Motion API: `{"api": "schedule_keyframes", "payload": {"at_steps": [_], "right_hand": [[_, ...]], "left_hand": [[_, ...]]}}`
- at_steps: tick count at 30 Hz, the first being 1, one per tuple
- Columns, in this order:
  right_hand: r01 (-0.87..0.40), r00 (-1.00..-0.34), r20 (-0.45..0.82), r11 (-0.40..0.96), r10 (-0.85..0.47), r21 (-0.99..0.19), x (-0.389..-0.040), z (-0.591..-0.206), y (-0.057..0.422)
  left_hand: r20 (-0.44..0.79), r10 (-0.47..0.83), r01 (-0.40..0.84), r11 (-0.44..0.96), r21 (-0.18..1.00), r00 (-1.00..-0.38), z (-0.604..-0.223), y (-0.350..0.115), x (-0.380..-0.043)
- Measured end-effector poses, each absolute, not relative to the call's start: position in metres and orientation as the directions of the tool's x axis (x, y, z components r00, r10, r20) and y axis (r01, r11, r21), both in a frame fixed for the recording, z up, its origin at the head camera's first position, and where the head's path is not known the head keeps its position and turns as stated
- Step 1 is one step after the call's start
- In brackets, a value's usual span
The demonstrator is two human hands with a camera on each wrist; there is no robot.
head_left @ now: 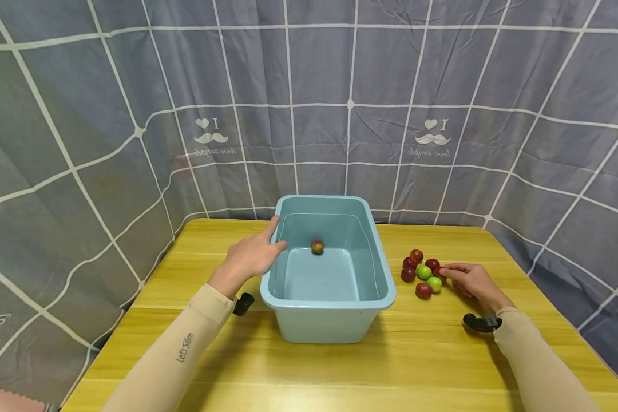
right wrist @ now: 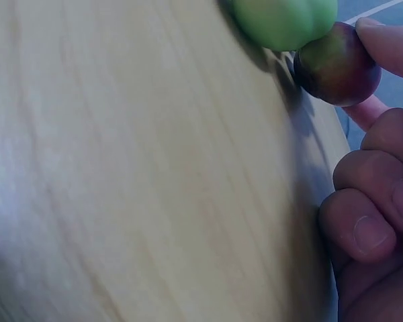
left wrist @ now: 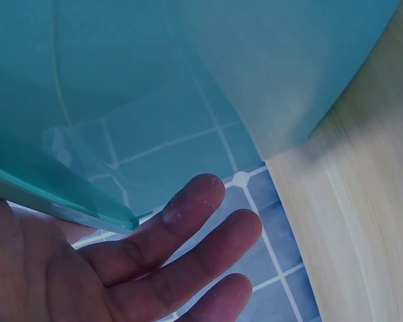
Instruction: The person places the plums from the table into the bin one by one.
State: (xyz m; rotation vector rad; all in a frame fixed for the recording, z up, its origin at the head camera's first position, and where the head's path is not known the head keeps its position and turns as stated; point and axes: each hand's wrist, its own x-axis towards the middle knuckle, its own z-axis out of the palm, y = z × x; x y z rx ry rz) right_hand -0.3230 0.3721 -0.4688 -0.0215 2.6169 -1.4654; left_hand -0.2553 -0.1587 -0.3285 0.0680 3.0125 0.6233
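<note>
A light blue plastic tub stands upright on the table, with one red-and-green plum inside near its far wall. My left hand holds the tub's left rim, thumb over the edge and fingers outside; in the left wrist view three fingers hang loosely beside the wall. To the tub's right lies a cluster of dark red plums and two green fruits. At its right edge my right hand pinches a dark red plum between thumb and finger, its other fingers curled in. That plum overlaps a green fruit in the right wrist view.
The wooden table extends around the tub. A grey curtain with white grid lines hangs behind the table and along both sides. Each wrist carries a black strap device.
</note>
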Motion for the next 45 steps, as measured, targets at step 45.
{"api": "schedule_keyframes", "payload": {"at_steps": [45], "right_hand": [[-0.020,-0.995,-0.036,0.538,-0.093,-0.843,-0.318,-0.436,0.362]], "left_hand": [[-0.061,0.057,0.027,0.914,0.405,-0.997,-0.329,-0.159,-0.256]]}}
